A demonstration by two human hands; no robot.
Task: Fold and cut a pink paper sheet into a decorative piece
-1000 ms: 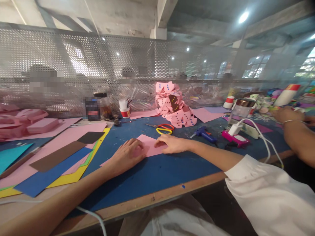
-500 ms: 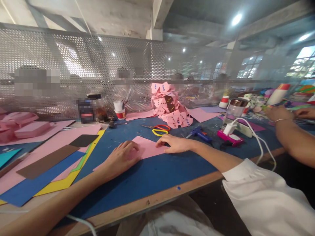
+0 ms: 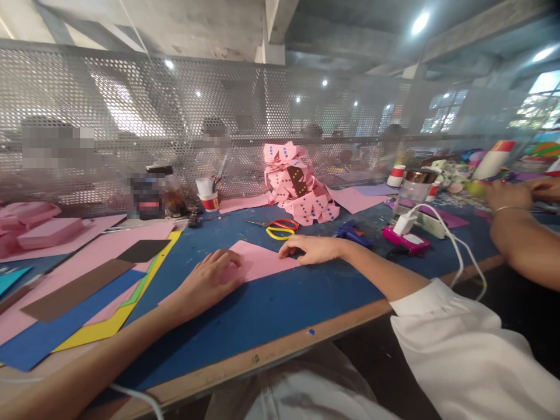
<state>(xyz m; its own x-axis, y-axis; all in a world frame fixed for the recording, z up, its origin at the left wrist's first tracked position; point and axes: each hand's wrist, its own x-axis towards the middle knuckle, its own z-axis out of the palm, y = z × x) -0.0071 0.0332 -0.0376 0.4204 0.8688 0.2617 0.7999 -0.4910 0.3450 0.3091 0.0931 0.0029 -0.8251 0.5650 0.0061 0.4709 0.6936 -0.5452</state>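
A sheet of pink paper (image 3: 258, 261) lies on the blue tabletop in front of me. My left hand (image 3: 214, 274) rests on its left part, fingers slightly bent and apart, thumb reaching across the sheet. At the right end, my right hand (image 3: 310, 249) touches the paper with its fingertips, the thumb apart from the fingers. Part of the sheet is hidden beneath my left hand and wrist. Just beyond the right hand lie scissors (image 3: 282, 233) with red and yellow handles. A blue glue gun (image 3: 353, 234) is to the right of that hand.
Folded pink pieces with dots form a pile (image 3: 301, 186) at the back. Coloured strips, including a brown one (image 3: 79, 289), lie at the left. A pink power adapter (image 3: 406, 240) with a white cable is at the right. Another person's hand (image 3: 510, 197) works farther right.
The view has shifted slightly. My right hand has moved a little inward and away from me along the paper's edge. My left hand stays on the sheet.
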